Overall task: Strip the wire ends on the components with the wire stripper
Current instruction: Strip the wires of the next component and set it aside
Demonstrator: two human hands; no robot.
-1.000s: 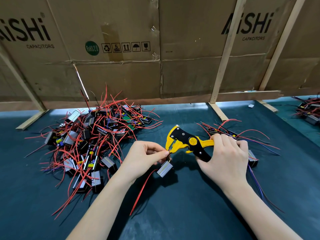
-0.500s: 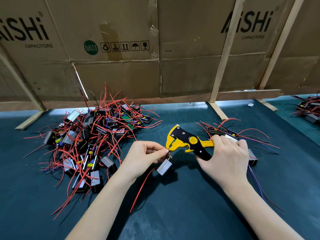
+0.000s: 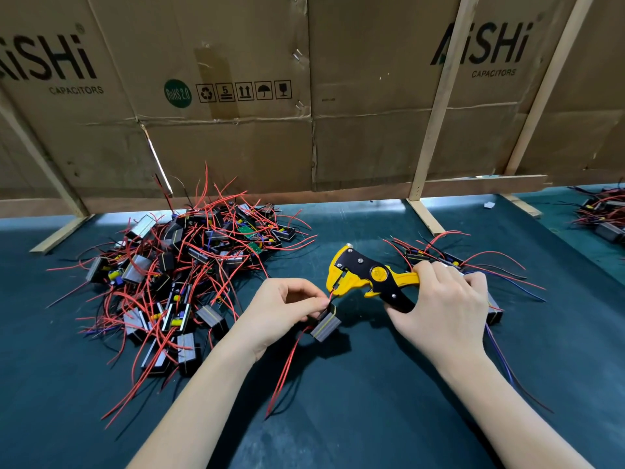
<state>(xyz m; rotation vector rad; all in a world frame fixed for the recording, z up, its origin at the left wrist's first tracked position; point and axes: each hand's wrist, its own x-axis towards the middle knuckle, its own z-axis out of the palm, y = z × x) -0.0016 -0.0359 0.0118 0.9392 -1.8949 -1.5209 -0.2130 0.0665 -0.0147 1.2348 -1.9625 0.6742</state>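
My right hand grips the handles of a yellow and black wire stripper, jaws pointing left. My left hand pinches a short red wire whose tip sits in the stripper's jaws. A small grey boxed component hangs from that wire just below my left fingertips. Its longer red wires trail down onto the dark green mat.
A big heap of components with red wires lies to the left on the mat. A smaller group lies behind my right hand, another pile at far right. Cardboard panels on wooden slats wall the back.
The component has dropped slightly lower from the jaws, and the red wire tip now shows in the stripper's jaws. Both hands stay almost where they were.
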